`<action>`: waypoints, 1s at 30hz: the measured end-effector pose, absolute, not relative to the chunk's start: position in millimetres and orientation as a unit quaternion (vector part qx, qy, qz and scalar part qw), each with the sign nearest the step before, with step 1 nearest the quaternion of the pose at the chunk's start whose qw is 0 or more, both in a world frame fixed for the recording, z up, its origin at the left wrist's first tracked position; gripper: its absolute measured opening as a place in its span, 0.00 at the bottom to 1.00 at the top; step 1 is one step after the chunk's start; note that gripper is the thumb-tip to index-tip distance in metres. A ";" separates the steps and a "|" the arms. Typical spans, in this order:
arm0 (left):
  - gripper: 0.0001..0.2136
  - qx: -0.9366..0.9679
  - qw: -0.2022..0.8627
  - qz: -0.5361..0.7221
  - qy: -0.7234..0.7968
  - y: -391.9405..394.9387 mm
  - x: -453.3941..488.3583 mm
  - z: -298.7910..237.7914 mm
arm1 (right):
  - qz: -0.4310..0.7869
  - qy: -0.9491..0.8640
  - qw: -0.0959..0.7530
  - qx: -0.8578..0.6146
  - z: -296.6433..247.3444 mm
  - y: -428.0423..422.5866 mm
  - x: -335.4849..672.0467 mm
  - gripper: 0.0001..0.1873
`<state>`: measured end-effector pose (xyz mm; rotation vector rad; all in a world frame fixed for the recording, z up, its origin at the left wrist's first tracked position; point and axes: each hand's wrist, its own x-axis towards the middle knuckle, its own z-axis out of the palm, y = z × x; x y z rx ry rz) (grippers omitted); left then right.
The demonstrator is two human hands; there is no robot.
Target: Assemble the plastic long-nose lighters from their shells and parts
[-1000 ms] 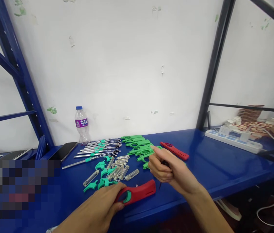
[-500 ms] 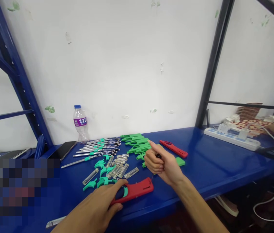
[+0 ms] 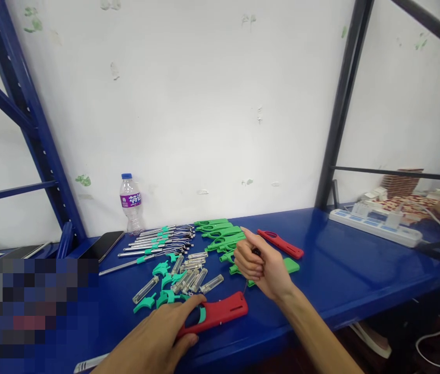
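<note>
A blue tabletop (image 3: 344, 259) bears slim silver metal rods (image 3: 159, 242), bright-green plastic casings (image 3: 227, 240), clear oblong plastic tanks (image 3: 200, 279), curved teal plastic triggers (image 3: 160, 268) and a purple-labelled clear plastic bottle (image 3: 131, 201); a long red plastic casing (image 3: 225, 310) apparently rests near its front edge.

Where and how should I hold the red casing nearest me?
Probably by the looped end of the red casing, from the left, pinching its opposite long edges, as your left hand does. The opening gives an edge to hold, leaving the solid end uncovered, where the thin tool in your right hand appears to meet it.
</note>
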<state>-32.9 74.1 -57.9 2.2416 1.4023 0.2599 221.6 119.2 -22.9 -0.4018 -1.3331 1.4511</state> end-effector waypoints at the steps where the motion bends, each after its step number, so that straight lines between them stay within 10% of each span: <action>1: 0.26 0.819 0.237 0.094 0.514 74.8 -32.2 -58.1 | 0.606 -0.565 0.532 -0.172 -24.2 119.6 220.2 0.38; 22: 0.26 0.819 0.210 0.002 0.534 59.2 -6.9 -30.6 | 0.251 -0.761 0.438 -0.408 -5.9 97.2 237.3 0.29; 30: 0.24 0.803 0.210 -0.020 0.558 51.4 4.3 -21.2 | 0.340 -0.744 0.421 -0.392 -8.1 106.2 247.3 0.30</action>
